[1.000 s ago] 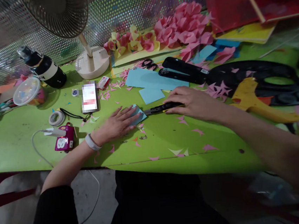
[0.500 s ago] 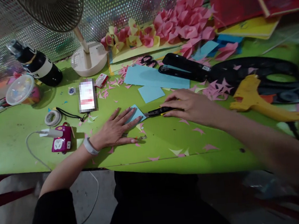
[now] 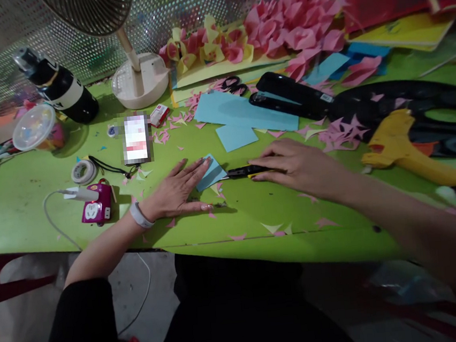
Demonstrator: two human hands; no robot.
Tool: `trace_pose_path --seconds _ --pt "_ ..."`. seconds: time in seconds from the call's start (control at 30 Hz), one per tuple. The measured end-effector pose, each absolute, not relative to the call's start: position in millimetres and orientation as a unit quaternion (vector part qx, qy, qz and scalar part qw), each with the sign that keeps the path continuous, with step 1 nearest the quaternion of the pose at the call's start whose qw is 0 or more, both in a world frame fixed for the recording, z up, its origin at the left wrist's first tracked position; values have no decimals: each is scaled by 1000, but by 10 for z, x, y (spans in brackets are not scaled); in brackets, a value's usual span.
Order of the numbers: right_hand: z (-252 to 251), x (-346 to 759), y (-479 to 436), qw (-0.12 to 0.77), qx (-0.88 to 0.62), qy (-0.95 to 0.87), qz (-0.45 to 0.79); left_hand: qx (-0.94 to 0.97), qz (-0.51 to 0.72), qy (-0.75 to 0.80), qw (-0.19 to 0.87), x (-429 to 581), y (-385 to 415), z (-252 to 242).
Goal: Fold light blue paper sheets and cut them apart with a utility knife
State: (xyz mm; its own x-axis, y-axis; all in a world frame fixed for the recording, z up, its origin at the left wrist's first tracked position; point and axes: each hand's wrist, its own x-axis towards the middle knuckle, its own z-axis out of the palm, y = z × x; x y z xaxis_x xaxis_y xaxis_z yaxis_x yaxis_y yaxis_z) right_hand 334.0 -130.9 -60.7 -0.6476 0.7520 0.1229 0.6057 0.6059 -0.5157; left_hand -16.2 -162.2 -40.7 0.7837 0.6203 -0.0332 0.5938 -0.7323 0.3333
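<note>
My left hand [image 3: 181, 190] lies flat with fingers spread on the green tabletop, its fingertips over the left part of a small blue paper piece [image 3: 214, 173]. In my right hand [image 3: 297, 165] is a black and yellow utility knife [image 3: 248, 171], gripped with the fingers around its handle. The knife points left, and its tip touches or nearly touches the right corner of the blue piece. Another small blue paper [image 3: 236, 137] and a larger blue sheet [image 3: 242, 110] lie just beyond. Pink and pale scraps are scattered around both hands.
A black stapler [image 3: 293, 97] rests on the large blue sheet. At right are a yellow glue gun [image 3: 411, 148] and pink scraps [image 3: 341, 133]. Phone [image 3: 135, 139], tape roll [image 3: 83, 172], purple power adapter [image 3: 97, 204], bottle [image 3: 63, 93] and fan [image 3: 141, 80] stand left; pink paper flowers [image 3: 294, 19] behind.
My left hand's fingers have drawn together and back slightly, so more of the small blue piece shows. The knife stays at its right corner. The whole view has shifted a little.
</note>
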Motion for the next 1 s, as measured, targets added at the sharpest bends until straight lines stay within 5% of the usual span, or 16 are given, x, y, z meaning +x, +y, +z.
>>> trace_pose_path --seconds 1.0 --pt "-616 3404 -1423 205 -358 -900 142 931 -20 335 145 -118 -1641 -365"
